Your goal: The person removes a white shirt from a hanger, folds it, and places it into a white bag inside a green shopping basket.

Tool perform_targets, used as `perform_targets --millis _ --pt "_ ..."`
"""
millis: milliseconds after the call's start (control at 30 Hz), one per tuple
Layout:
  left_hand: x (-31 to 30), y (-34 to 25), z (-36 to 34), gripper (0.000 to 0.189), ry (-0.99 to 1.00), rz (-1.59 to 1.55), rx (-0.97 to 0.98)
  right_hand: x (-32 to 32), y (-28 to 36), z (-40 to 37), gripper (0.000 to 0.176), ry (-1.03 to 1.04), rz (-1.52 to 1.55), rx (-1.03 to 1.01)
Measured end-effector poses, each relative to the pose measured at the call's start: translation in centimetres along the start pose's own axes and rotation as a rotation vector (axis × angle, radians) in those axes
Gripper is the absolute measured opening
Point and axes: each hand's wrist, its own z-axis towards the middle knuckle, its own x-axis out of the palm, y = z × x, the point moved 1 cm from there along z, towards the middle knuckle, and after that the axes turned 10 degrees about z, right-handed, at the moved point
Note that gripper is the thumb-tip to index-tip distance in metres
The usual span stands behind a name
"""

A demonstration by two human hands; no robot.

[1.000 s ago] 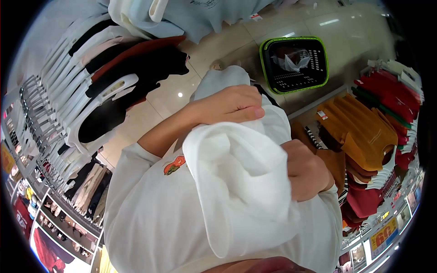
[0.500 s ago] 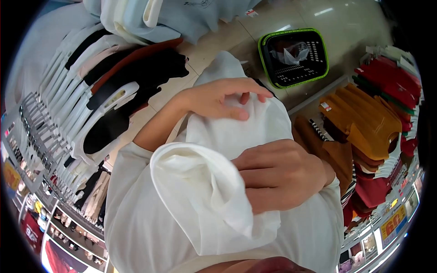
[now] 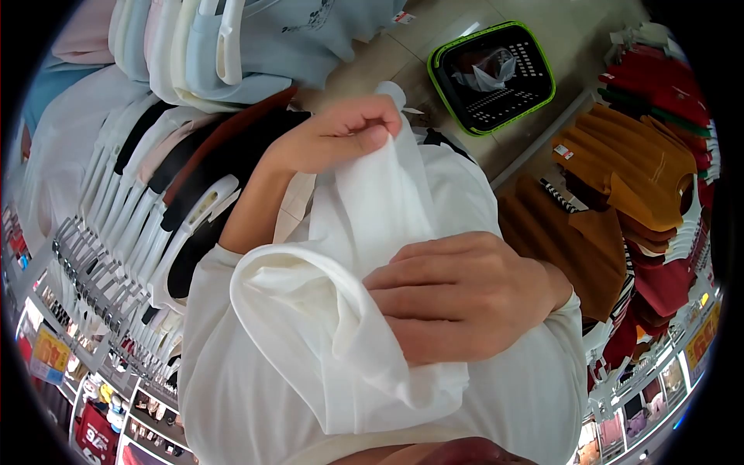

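A white garment is bunched in front of my chest, over the white top I have on. Its wide hemmed opening faces up and to the left, with folds of cloth inside. My right hand grips the side of this opening, and the fingertips disappear into the cloth. Further out, my left hand is closed in a pinch on a raised fold of the same garment, pulling it up into a taut ridge. The far end of the cloth is partly hidden behind my left hand.
On the floor ahead stands a black shopping basket with a green rim and clear plastic inside. A rack of clothes on white hangers runs along my left. Mustard tops and red ones hang at right. Light blue shirts hang at upper left.
My left hand has gone from loose, spread fingers to a pinch on the cloth, moving left and lifting the fold. My right hand keeps its grip. The view has shifted slightly.
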Motion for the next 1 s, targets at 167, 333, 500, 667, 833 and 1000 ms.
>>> perform_targets --millis 167,333,500,667,833,1000 --pt "3.4 -0.6 3.5 0.015 0.255 0.19 -0.028 -1.1 -0.1 -0.3 0.02 0.003 0.025 0.035" --pt "6.5 0.5 4.9 0.012 -0.244 0.448 0.194 -4.2 -0.3 -1.1 0.029 -0.043 0.17 0.212" --pt "7.1 0.9 1.6 0.047 -0.296 0.496 0.196 -5.1 -0.1 -2.4 0.024 0.148 0.159 0.191" --pt "9.6 0.9 0.4 0.046 -0.146 0.442 0.141 -4.8 -1.0 -2.0 0.023 -0.102 0.358 0.301" --pt "11.0 2.8 -1.0 0.045 -0.218 0.136 0.062 -5.4 -5.6 -4.2 0.032 -0.547 0.215 0.707" --pt "11.4 5.7 -4.0 0.045 -0.203 -0.265 -0.105 -2.4 -16.4 -3.2 0.046 -0.32 0.269 1.012"
